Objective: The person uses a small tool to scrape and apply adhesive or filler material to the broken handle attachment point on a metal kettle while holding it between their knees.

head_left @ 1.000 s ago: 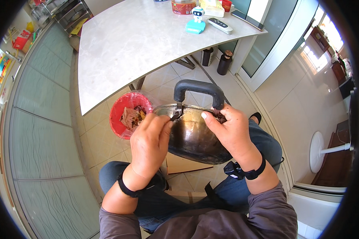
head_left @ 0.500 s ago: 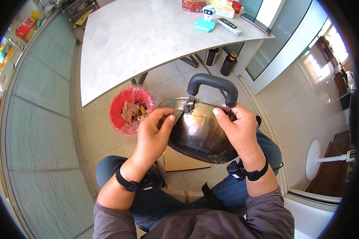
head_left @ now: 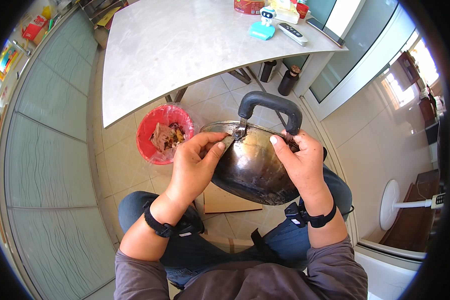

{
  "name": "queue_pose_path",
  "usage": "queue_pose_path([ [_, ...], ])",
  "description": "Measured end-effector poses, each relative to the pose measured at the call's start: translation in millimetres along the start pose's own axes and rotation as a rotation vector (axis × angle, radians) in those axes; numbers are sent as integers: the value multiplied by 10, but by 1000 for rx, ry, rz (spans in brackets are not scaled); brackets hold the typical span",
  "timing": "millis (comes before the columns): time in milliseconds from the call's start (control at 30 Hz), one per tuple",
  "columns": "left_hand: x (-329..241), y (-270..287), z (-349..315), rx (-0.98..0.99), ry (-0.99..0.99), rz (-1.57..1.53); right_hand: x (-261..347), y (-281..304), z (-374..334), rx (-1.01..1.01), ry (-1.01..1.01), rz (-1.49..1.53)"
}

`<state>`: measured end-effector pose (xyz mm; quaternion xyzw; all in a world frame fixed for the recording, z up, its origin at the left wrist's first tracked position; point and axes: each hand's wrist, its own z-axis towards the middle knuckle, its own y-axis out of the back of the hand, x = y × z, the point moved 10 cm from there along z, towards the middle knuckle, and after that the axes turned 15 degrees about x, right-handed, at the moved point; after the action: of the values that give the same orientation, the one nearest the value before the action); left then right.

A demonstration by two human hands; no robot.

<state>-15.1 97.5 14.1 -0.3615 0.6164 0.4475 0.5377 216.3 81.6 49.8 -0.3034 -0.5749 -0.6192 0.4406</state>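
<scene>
A metal pot [head_left: 257, 165] with dark burnt stains is tilted on its side above my lap. Its black loop handle [head_left: 272, 103] rises at the far side, fixed to the wall by a metal bracket. My left hand [head_left: 197, 160] pinches a thin, flat metal piece [head_left: 228, 141] between thumb and fingers, its tip against the pot beside the handle's left bracket. My right hand [head_left: 301, 157] is closed on the pot near the handle's right end, thumb on the outer wall and fingers partly hidden behind it.
A red waste bin [head_left: 144, 150], lined with clear plastic and holding scraps, stands left of the pot. Cardboard [head_left: 230, 200] lies on the tiled floor below. Ahead is a white table [head_left: 175, 55] with a toy robot [head_left: 265, 25] and a remote control [head_left: 292, 34]. Dark bottles [head_left: 288, 80] stand beneath.
The whole view has shifted slightly. Both hands keep their grip, and the pot with the thin metal piece stays in nearly the same pose.
</scene>
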Motion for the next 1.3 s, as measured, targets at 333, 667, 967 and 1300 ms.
queue_pose_path([
  [333,70,6,-32,-145,-59,-12,78,-54,-7,-1,-30,-24],
  [667,59,133,-7,-68,34,255,170,-181,-107,174,-12,107],
  [967,106,0,29,50,28,-141,143,-129,-77,134,-37,44],
  [1300,116,6,108,-83,8,-153,160,-123,-7,61,-8,-44],
])
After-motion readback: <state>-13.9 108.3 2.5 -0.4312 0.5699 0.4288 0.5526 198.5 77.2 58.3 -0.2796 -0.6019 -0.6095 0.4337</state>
